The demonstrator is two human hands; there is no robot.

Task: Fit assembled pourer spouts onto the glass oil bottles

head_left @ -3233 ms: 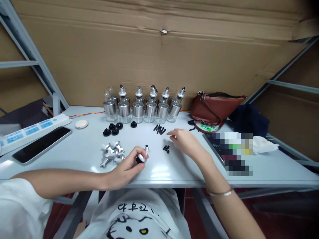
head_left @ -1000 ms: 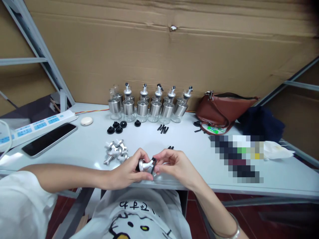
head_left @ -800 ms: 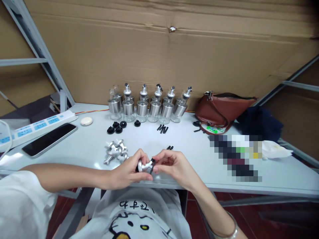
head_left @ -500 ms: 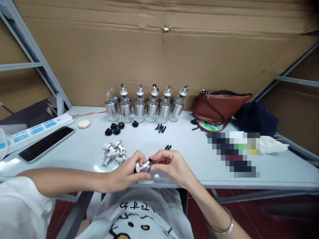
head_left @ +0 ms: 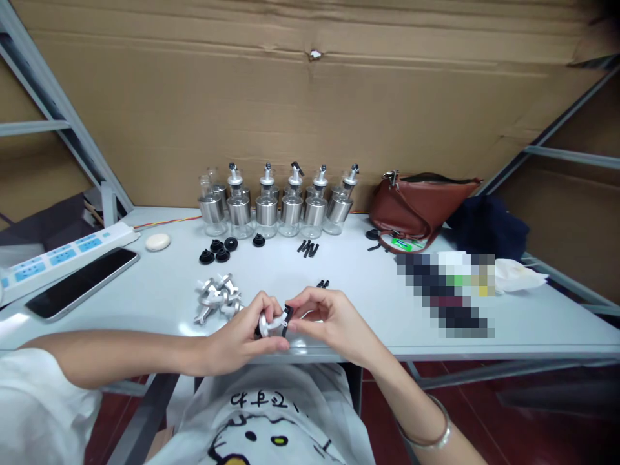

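Observation:
My left hand (head_left: 242,336) is closed around a silver pour spout (head_left: 273,325), holding it just over the table's front edge. Part of the spout's black stopper shows beside the fingers. At the spout's tip is a black flip cap (head_left: 288,315), and the thumb and fingertips of my right hand (head_left: 336,323) pinch it. Left of the hands lies a pile of loose silver spouts (head_left: 217,297). Behind it are several black stoppers (head_left: 221,254). Small black pieces (head_left: 323,283) lie just past my right hand, and thin black strips (head_left: 308,248) farther back.
Glass bottles with steel bands (head_left: 266,211) stand along the cardboard wall, several with spouts fitted. At the left are a power strip (head_left: 62,255), a phone (head_left: 84,284) and a white round case (head_left: 158,242). A brown bag (head_left: 407,210) and white paper (head_left: 518,276) lie right.
The spout has turned slightly, showing more of its white collar and the black cap. My right fingers have opened a little around the cap. The whole view has shifted slightly.

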